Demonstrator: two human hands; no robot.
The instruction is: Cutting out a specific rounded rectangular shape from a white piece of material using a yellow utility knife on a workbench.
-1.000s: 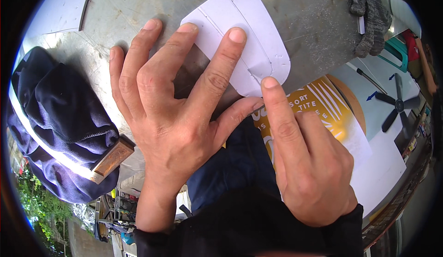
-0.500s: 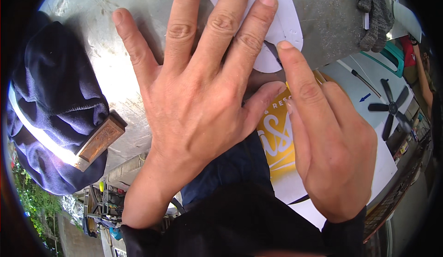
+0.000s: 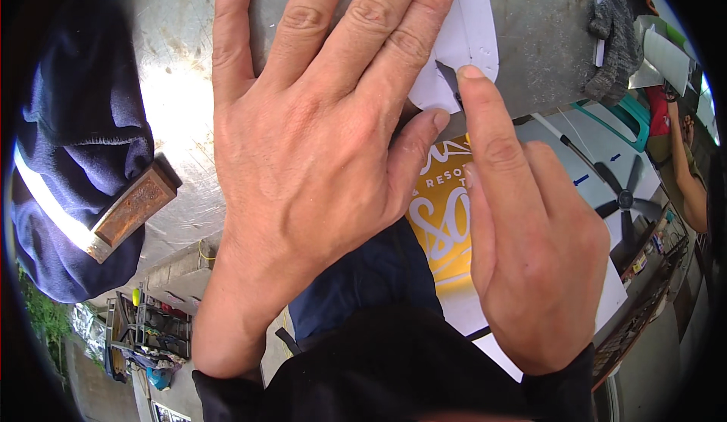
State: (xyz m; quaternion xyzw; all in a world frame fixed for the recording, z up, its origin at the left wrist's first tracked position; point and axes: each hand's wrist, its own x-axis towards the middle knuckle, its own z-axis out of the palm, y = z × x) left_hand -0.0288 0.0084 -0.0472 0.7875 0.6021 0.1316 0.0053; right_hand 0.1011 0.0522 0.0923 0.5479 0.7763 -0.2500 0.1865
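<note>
My left hand [image 3: 318,134] lies flat over a white sheet [image 3: 473,17] with rounded corners, its fingers stretched and slightly apart. The sheet rests at the near edge of a grey metal table [image 3: 178,51]. In my right hand [image 3: 534,244] is a utility knife, mostly hidden by the fingers. Its dark blade [image 3: 448,79] shows at the sheet's lower part, with my index finger stretched along it. Whether the tip has gone through the sheet I cannot tell. My left thumb points toward the knife from the left.
Dark blue cloth [image 3: 91,119] and a rusty metal block [image 3: 136,208] lie on the left. A grey knitted glove [image 3: 612,35] is at the far right. Beyond my right hand are a yellow-and-white printed sheet [image 3: 443,225], a teal stool [image 3: 632,123], a dark fan [image 3: 625,198] and another person's arm [image 3: 687,183].
The view has shifted a little. My left fingers have drawn closer together, the little finger most. More of the dark blade shows beside my right index finger.
</note>
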